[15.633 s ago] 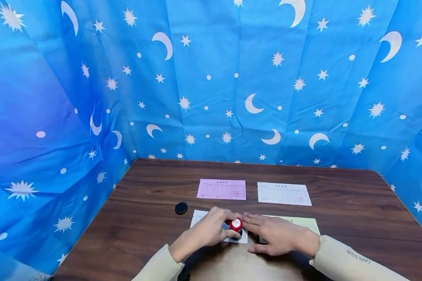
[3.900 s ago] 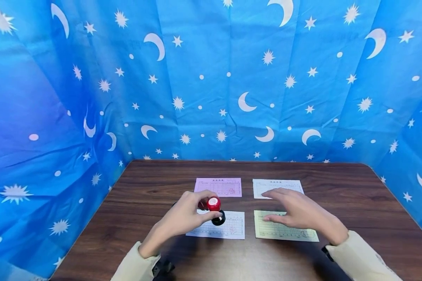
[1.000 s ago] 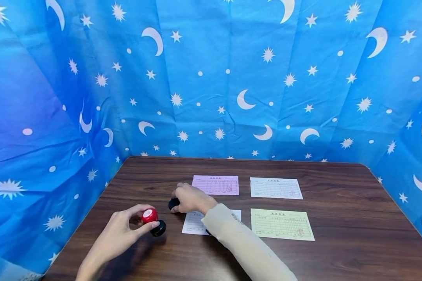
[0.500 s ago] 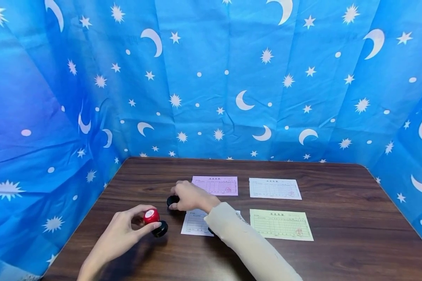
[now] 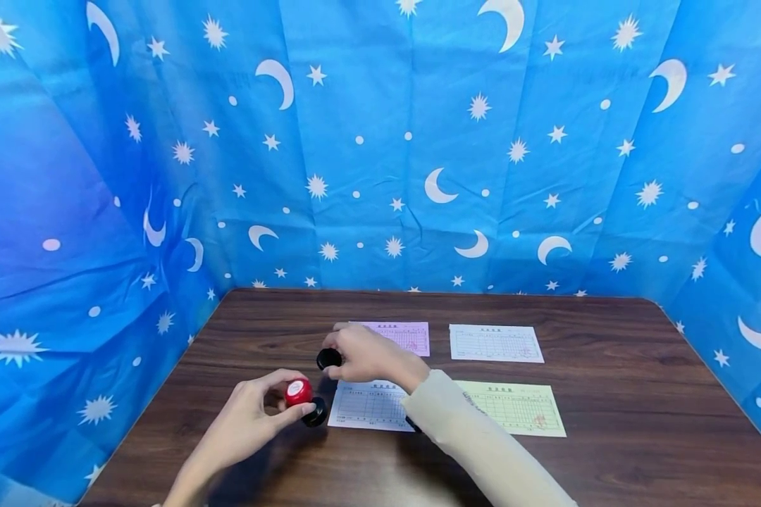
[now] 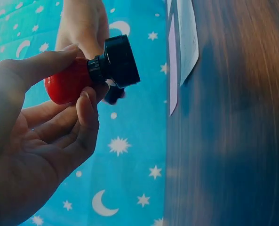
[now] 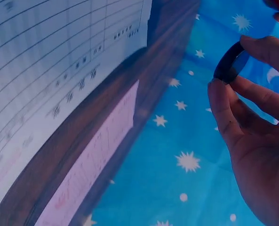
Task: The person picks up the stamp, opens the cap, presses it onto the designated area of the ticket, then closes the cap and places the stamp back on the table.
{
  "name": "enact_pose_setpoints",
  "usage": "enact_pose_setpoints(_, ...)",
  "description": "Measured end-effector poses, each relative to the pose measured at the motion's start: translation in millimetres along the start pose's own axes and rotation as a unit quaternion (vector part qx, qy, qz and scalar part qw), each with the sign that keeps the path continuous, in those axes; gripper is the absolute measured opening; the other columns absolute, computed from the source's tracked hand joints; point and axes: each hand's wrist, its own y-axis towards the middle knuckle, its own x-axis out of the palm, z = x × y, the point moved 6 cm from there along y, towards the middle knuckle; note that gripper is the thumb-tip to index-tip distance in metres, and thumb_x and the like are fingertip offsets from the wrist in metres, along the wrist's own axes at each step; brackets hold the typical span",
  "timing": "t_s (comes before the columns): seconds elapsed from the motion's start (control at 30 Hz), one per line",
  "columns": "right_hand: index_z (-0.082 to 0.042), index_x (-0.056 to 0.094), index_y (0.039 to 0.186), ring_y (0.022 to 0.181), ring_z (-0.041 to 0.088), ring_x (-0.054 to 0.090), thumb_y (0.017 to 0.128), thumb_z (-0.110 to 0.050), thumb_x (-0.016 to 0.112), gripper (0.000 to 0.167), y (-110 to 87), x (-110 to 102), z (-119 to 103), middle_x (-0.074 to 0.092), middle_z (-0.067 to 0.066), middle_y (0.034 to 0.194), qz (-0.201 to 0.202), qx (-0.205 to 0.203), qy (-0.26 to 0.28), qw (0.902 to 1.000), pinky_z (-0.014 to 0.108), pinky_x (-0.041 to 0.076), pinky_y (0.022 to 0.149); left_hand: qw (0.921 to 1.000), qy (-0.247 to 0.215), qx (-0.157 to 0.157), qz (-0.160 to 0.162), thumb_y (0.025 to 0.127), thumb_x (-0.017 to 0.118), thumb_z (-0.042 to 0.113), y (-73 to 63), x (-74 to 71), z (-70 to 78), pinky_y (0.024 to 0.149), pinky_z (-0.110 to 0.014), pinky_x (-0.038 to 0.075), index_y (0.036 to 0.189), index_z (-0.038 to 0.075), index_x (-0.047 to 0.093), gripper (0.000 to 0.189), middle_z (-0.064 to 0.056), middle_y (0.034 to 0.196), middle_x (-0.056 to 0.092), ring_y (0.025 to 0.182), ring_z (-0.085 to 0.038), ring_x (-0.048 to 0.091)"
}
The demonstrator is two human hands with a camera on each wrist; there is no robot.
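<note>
Between thumb and fingers, my left hand (image 5: 244, 422) grips a stamp with a round red handle (image 5: 298, 392) and a black base (image 6: 123, 61), held above the table left of the nearer white slip. The base is tilted away to the right. My right hand (image 5: 370, 355) pinches the stamp's round black cap (image 5: 328, 359) by its rim, raised off the table just beyond the stamp. In the right wrist view, thumb and fingertips hold the cap (image 7: 231, 63) edge-on. Stamp and cap are apart. The right sleeve (image 5: 475, 436) covers part of the nearer white slip (image 5: 368, 405).
Printed paper slips lie on the brown wooden table (image 5: 640, 394): a pink one (image 5: 412, 339) partly behind the right hand, a white one (image 5: 496, 343) and a pale green one (image 5: 523, 408). Red marks show on their right ends. A blue curtain (image 5: 380, 162) hangs behind.
Earlier the stamp was on the nearer white slip and the cap lay on the table. My right hand has since picked up the cap; lately both hands have moved rightward with stamp and cap.
</note>
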Motion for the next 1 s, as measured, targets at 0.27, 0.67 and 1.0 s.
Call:
enact_pose_setpoints(0.27, -0.008, 0.073, 0.129, 0.101, 0.017, 0.070, 0.096, -0.028, 0.078, 0.039, -36.1, -15.7, 19.1, 0.070, 0.006, 0.123, 0.022, 0.030, 0.021, 0.9991, 0.021, 0.059, 0.085, 0.9994, -0.032, -0.008, -0.005, 0.088, 0.086, 0.027, 4.3, 10.5, 4.7, 0.077, -0.020, 0.059, 0.118, 0.017, 0.071, 0.035, 0.002, 0.098, 0.075, 0.086, -0.008, 0.067)
enact_pose_setpoints(0.67, -0.008, 0.071, 0.126, 0.101, 0.017, 0.070, 0.093, -0.026, 0.080, 0.038, -96.3, -42.2, 32.1, 0.070, 0.005, 0.117, 0.089, 0.045, 0.051, 0.9936, 0.039, 0.061, 0.092, 0.9879, -0.153, 0.002, -0.022, 0.089, 0.086, 0.020, 18.5, 33.7, 18.7, 0.085, -0.022, 0.061, 0.114, 0.013, 0.069, 0.031, -0.008, 0.108, 0.075, 0.095, -0.011, 0.071)
enact_pose_setpoints(1.0, -0.010, 0.070, 0.123, 0.097, 0.014, 0.074, 0.092, -0.019, 0.079, 0.034, -145.0, -39.5, 41.0, 0.070, -0.001, 0.111, 0.136, 0.021, 0.096, 0.9858, 0.039, 0.062, 0.090, 0.9567, -0.283, -0.021, -0.067, 0.088, 0.085, 0.017, 30.0, 71.9, 33.0, 0.082, -0.028, 0.064, 0.122, 0.001, 0.063, 0.043, -0.019, 0.120, 0.072, 0.109, -0.023, 0.077)
